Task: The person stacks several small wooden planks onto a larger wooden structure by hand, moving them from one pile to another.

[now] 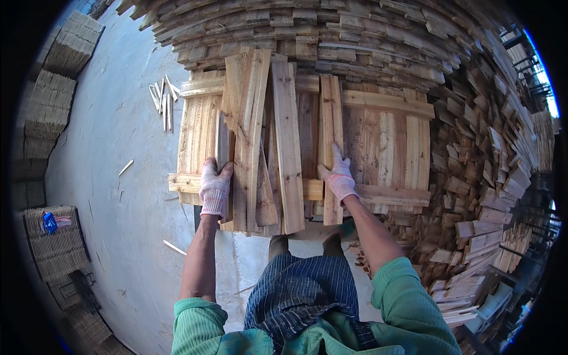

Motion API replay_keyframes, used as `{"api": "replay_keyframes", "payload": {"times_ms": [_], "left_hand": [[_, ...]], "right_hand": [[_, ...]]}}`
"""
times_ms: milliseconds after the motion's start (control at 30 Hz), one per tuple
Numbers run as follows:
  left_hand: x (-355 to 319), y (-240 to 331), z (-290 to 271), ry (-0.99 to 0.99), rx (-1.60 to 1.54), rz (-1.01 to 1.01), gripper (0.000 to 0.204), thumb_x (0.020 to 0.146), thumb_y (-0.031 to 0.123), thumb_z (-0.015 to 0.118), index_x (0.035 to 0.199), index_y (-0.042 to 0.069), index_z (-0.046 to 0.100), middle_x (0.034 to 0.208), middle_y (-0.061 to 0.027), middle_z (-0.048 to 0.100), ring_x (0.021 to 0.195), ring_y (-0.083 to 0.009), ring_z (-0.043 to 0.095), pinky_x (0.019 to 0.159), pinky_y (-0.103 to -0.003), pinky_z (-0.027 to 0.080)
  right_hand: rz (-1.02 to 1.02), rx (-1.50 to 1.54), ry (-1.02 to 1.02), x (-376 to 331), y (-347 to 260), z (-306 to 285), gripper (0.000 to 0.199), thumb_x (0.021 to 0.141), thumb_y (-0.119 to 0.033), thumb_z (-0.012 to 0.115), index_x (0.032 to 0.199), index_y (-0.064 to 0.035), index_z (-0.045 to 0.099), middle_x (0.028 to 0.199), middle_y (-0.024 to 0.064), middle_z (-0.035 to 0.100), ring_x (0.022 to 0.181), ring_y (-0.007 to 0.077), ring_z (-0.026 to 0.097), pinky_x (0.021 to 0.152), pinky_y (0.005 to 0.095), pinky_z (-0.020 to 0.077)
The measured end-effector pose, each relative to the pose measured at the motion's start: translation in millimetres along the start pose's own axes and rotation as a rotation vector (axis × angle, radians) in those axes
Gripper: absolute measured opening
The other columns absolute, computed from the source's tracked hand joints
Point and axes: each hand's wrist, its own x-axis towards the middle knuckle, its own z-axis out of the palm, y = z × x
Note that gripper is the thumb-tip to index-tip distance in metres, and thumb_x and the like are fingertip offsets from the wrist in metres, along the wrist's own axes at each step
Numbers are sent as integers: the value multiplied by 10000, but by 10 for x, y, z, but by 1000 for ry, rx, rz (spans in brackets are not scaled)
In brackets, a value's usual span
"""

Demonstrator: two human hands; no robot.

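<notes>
- Along the left edge of the slatted panel (387, 139), a long plank (331, 109) runs away from the person; the right hand (338, 174) has its gloved fingers closed across the plank's width, thumb on the near-left edge.
- Well left of the slatted panel, the left hand (216, 184), also gloved, has its fingers around a narrow board (223, 145); I cannot tell how tightly they close.
- Between that board and the slatted panel, several loose planks (289, 142) lie side by side, some overlapping askew.
- The planks look like dry, rough-sawn wood: probably stiff, fairly light singly, awkward as a bundle.
- Grip should be good on the rough faces, though splinters seem likely and the knots may be weak spots.
- The long outer edges, as here left of the slatted panel, look the best hold; squeezing inward might keep loose pieces from fanning out.
</notes>
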Motion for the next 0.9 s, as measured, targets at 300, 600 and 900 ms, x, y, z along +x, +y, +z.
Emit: {"api": "replay_keyframes", "payload": {"times_ms": [300,600,900], "left_hand": [[-115,819,-122,126,-34,30,549,944,275,653,1405,60,445,1128,-275,623,1007,-443,644,877,-492,512],[-80,607,377,-29,312,169,960,783,173,815,1577,274,284,1308,-263,438,1181,-458,552,1023,-481,484],[-969,1449,1198,-152,-73,393,929,807,117,778,1582,299,298,1280,-246,411,1133,-434,561,1022,-466,490]], "right_hand": [[-360,170,166,-487,-786,364,911,862,-300,740,1606,-259,215,1325,339,424,1196,542,514,1045,520,458],[-106,242,-16,-823,-367,-281,958,809,-232,774,1600,-282,237,1342,309,406,1193,494,545,1016,508,492],[256,-394,178,147,1671,-1548,981,859,-300,766,1617,-291,142,1272,249,439,1157,463,550,976,519,500]]}}
